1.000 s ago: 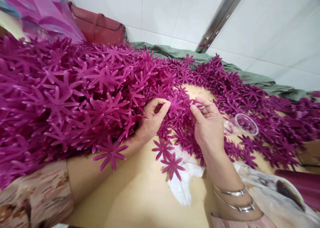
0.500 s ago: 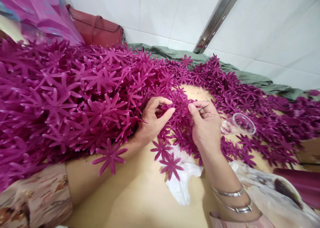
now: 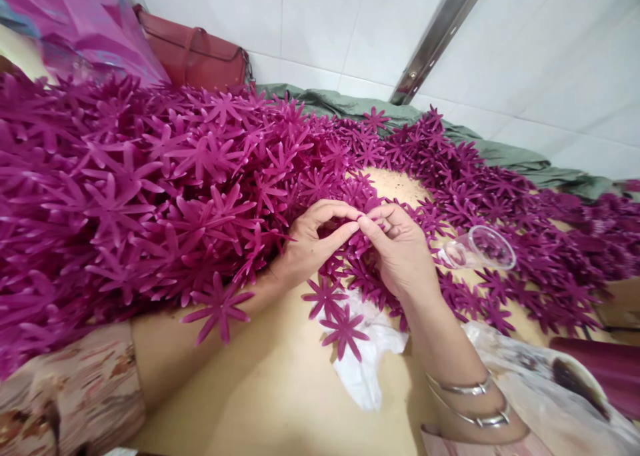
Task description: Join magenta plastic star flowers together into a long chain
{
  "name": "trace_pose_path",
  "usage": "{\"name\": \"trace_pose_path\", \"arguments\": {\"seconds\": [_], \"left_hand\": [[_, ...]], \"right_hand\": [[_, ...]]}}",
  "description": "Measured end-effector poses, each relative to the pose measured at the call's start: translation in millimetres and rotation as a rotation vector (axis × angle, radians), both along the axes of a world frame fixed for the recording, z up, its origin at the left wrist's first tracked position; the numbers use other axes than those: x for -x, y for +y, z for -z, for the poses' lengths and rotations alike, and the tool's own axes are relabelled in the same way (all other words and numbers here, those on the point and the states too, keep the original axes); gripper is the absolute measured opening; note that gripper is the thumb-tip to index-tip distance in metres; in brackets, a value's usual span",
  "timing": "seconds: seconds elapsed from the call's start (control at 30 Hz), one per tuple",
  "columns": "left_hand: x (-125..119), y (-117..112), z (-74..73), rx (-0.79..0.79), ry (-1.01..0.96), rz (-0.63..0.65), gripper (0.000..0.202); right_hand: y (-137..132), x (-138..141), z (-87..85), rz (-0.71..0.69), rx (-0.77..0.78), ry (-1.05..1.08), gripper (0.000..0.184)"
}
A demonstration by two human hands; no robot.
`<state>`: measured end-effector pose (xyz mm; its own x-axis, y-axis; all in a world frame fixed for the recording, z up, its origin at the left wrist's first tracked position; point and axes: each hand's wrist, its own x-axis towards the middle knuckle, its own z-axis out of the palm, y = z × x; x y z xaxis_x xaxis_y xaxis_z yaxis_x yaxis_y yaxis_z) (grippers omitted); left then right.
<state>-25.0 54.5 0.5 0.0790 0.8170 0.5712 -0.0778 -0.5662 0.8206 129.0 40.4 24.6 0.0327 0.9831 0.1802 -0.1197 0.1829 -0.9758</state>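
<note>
My left hand [image 3: 313, 243] and my right hand [image 3: 405, 253] meet fingertip to fingertip over the pile. Thumb and index finger of each are pinched together at a small magenta piece [image 3: 361, 216], mostly hidden by the fingers. Magenta star-shaped plastic flower pieces [image 3: 200, 156] are heaped behind and to the left of my hands, some against my left wrist. One loose flower piece [image 3: 219, 309] lies by my left forearm. Two more flower pieces [image 3: 345, 333] rest on a white tissue [image 3: 363, 379] below my hands.
A clear plastic cup [image 3: 483, 248] lies tipped on its side at the right. Beyond the flowers are green cloth [image 3: 515, 163], a red handbag [image 3: 195, 53] and a tiled wall. A clear plastic bag [image 3: 535, 389] sits near my right forearm on the tan table [image 3: 240, 396].
My hands were apart with a gap between them; now their fingertips touch. My right hand has moved left, and my left thumb and index finger have closed.
</note>
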Motion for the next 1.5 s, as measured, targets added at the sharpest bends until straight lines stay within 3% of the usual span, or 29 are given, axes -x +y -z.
{"name": "trace_pose_path", "arguments": {"seconds": [0.17, 0.57, 0.7, 0.9, 1.0, 1.07, 1.2, 1.3, 1.5], "left_hand": [[-0.3, 0.9, 2.8, 0.083, 0.02, 0.034, 0.005], [-0.8, 2.1, 4.0, 0.038, -0.018, -0.105, 0.004], [0.2, 5.1, 6.3, 0.146, -0.145, -0.127, 0.005], [1.5, 5.9, 5.7, 0.254, -0.238, -0.101, 0.015], [-0.1, 2.1, 2.6, 0.221, -0.212, -0.07, 0.014], [-0.3, -0.4, 0.8, 0.159, -0.155, -0.149, 0.01], [1.5, -4.2, -2.6, 0.038, 0.014, -0.271, 0.019], [1.9, -7.0, -4.9, 0.042, 0.037, -0.223, 0.017], [-1.5, -9.1, -4.2, 0.194, -0.058, 0.034, 0.02]], "right_hand": [[2.5, -0.2, -3.4, -0.003, 0.11, 0.088, 0.039], [4.4, -1.0, -0.9, 0.088, 0.05, 0.038, 0.038], [7.9, -8.0, 1.1, 0.097, 0.066, 0.09, 0.037], [17.5, -24.2, 5.4, 0.237, 0.037, 0.145, 0.043], [18.4, -25.2, 6.7, 0.226, 0.026, 0.152, 0.044], [17.4, -23.0, 7.1, 0.205, 0.016, 0.138, 0.042], [12.7, -14.9, 5.1, 0.252, -0.067, 0.05, 0.033], [6.0, -8.0, 0.2, 0.279, -0.164, -0.082, 0.023], [-8.3, 1.1, -11.7, 0.215, -0.214, -0.284, 0.015]]}}
